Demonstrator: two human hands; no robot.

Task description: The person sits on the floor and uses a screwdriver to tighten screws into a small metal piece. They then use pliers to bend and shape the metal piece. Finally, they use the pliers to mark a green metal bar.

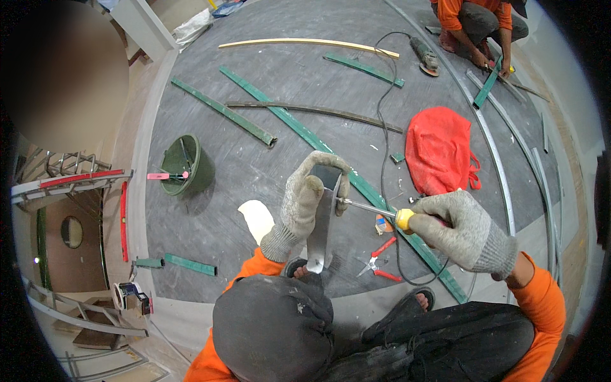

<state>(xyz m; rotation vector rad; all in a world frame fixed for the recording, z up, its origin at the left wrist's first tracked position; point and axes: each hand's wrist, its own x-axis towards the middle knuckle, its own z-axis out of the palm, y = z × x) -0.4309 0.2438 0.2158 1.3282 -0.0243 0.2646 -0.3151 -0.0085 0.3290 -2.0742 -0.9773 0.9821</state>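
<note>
One bucket [202, 169], one red bag [436, 153], both hands gripping

At left, the green bucket holds slim tools; a pink-handled tool [167, 176] lies across its rim. Mid-view, the left hand [305, 197] grips a grey metal channel [318, 229] above the floor. Red-handled snips [375, 261] lie near a long green strip [299, 130], which a black cable [380, 108] crosses. The right hand [461, 229] clasps a screwdriver [404, 219], tip at the channel's right side. The bag's contents are hidden.

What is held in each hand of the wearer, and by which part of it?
The left hand holds a metal channel near its upper end in the picture; the right hand holds a screwdriver by its handle.
</note>
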